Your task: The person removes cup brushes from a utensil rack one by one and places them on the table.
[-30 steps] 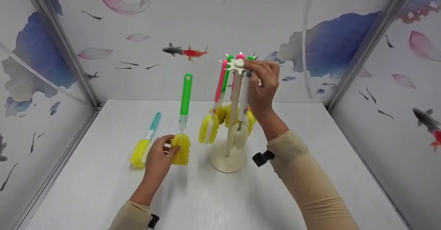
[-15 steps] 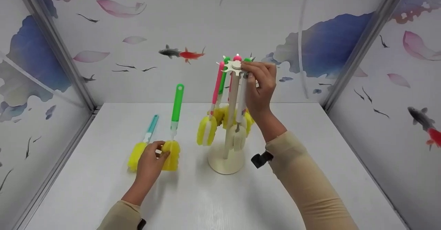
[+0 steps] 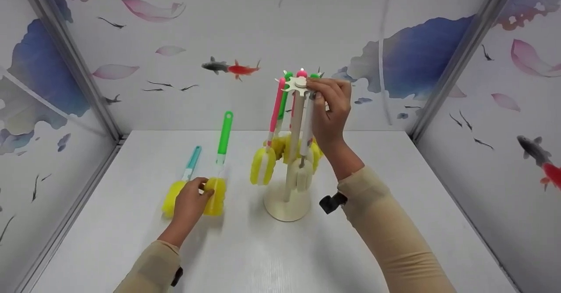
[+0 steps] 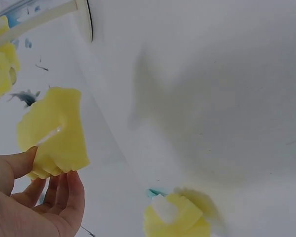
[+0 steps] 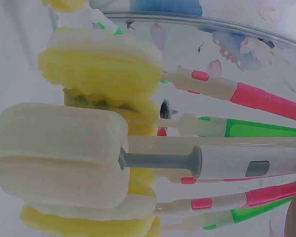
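In the head view my left hand (image 3: 192, 201) pinches the yellow sponge head of a green-handled bottle brush (image 3: 215, 196), its handle pointing up and away. Thumb and fingertips press the sponge (image 4: 56, 131) from both sides in the left wrist view. Left of it lies a teal-handled bottle brush (image 3: 174, 194), partly behind the hand. My right hand (image 3: 333, 106) grips the top of a cream brush rack (image 3: 287, 207), fingers over its notched disc and thumb beside the upper end of a hanging white-handled bottle brush (image 5: 237, 160). The right palm is hidden.
Several other brushes hang around the rack's post, among them a pink-handled brush (image 3: 264, 166) on its left side. The white table (image 3: 271, 258) meets printed wall panels (image 3: 175, 25) at the back and both sides.
My left hand has moved left and slightly down with the green-handled brush, closer to the teal-handled one. My right hand keeps its hold at the rack's top. The head view shifts slightly.
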### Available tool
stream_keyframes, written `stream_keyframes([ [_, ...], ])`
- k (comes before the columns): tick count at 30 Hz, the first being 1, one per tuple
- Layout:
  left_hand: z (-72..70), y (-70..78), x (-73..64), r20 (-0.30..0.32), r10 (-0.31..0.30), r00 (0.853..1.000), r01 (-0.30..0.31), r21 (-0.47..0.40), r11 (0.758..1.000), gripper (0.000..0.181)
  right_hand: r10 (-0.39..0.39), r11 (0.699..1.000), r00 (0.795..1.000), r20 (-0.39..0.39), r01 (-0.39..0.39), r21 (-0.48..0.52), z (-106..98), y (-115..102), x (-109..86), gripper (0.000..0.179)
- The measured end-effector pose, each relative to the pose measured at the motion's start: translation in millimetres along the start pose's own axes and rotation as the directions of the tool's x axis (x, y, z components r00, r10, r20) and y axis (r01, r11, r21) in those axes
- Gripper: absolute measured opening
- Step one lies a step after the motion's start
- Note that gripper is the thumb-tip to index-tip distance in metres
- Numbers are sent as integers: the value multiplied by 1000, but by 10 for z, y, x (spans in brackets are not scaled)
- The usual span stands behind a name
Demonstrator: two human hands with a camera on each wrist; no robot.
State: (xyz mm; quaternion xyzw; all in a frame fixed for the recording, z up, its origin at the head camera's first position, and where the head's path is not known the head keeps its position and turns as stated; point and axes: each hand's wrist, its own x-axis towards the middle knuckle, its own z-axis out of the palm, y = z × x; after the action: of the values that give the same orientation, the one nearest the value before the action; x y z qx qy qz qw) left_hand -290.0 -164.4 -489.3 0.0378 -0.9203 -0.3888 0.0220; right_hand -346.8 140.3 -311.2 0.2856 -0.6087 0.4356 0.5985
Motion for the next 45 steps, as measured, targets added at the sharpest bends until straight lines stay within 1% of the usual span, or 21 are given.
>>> stream_keyframes([
  [4,23,-52,38,11,-3,1000,3,32,999,38,-7,1000,1000,-5,7,9,-3,-161,64,28],
  [8,24,-102,69,43,-28,999,26,41,999,38,8,1000,1000,0,-8,18,-7,-277,109,28],
  [11,18,-144,94,67,-53,996,50,49,998,39,24,999,1000,2,-24,21,-2,-274,104,28],
  [15,27,-192,129,98,-92,991,85,68,994,41,24,999,1000,0,-24,22,-3,-271,106,28],
  [19,45,-231,155,121,-112,986,101,98,990,41,23,999,1000,-4,-23,24,-4,-280,113,28],
  [26,47,-287,170,126,-95,987,75,154,985,39,26,999,1000,-3,-26,23,2,-292,114,28],
  [29,49,-319,173,126,-82,989,59,177,982,38,15,1000,1000,-1,-15,15,8,-167,66,29],
  [32,59,-346,178,117,-54,992,26,227,974,37,-8,1000,1000,-3,8,10,7,-134,56,29],
  [33,63,-348,180,116,-52,992,23,240,971,36,-17,1000,1000,-5,17,7,4,-138,59,29],
  [35,73,-349,186,119,-57,991,25,256,966,36,-21,1000,1000,-11,21,9,-8,-245,101,28],
  [36,78,-348,189,123,-62,990,28,261,965,36,-18,1000,1000,-13,18,10,-14,-287,116,28],
  [39,98,-341,202,142,-109,984,72,243,967,35,-10,1000,1000,-18,10,6,-27,-354,138,28],
  [45,129,-358,222,149,-159,976,119,245,962,34,9,1000,1000,-14,-8,15,-13,-341,124,28],
])
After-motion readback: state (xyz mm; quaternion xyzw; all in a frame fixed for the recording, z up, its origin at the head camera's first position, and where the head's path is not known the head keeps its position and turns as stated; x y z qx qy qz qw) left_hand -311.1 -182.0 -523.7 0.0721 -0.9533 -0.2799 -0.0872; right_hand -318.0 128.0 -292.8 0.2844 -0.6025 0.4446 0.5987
